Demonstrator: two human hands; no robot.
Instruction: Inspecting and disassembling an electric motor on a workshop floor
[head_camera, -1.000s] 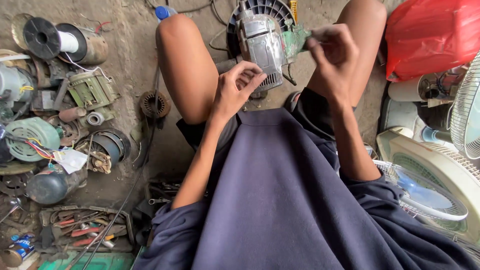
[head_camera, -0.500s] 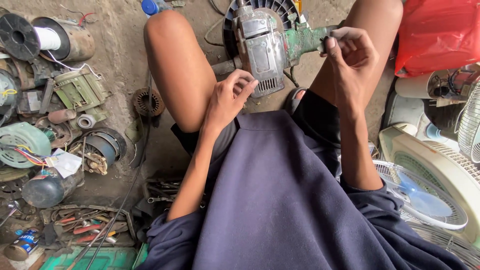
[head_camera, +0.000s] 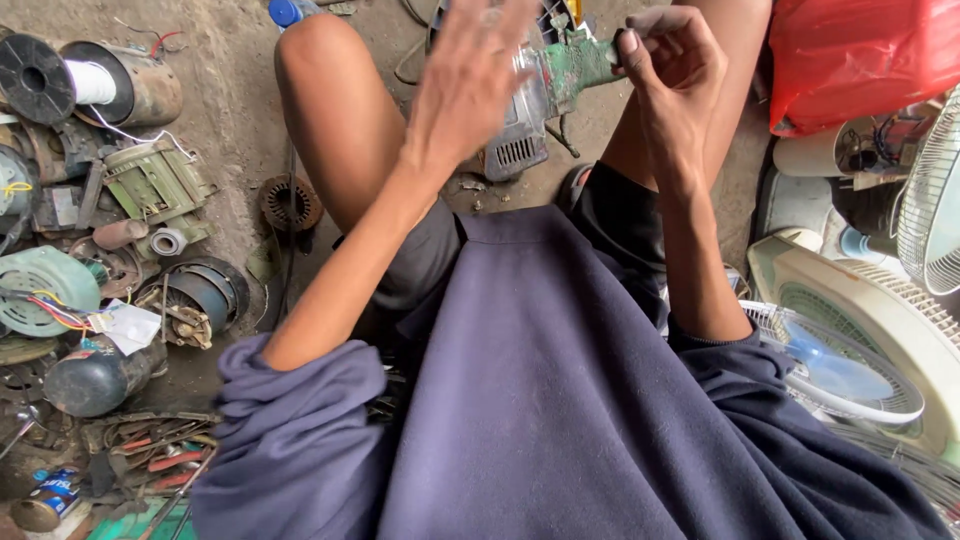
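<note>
I sit on the ground with a grey fan motor (head_camera: 525, 110) standing between my bare knees. My left hand (head_camera: 470, 70) is raised in front of the motor, blurred, fingers spread and holding nothing. My right hand (head_camera: 668, 62) is closed around the end of the green neck piece (head_camera: 578, 62) that sticks out from the motor's right side. My dark blue sweater fills the lower part of the view.
Motor parts lie on the left: a wire spool (head_camera: 60, 80), a stator (head_camera: 160, 185), a copper winding (head_camera: 290, 203) and pliers in a tray (head_camera: 150, 450). A red plastic bag (head_camera: 860, 55) and white fan housings with a grille (head_camera: 850, 330) crowd the right.
My left hand has left the motor's side and lifted up in front of it, opening its fingers. My right hand stays on the green neck piece.
</note>
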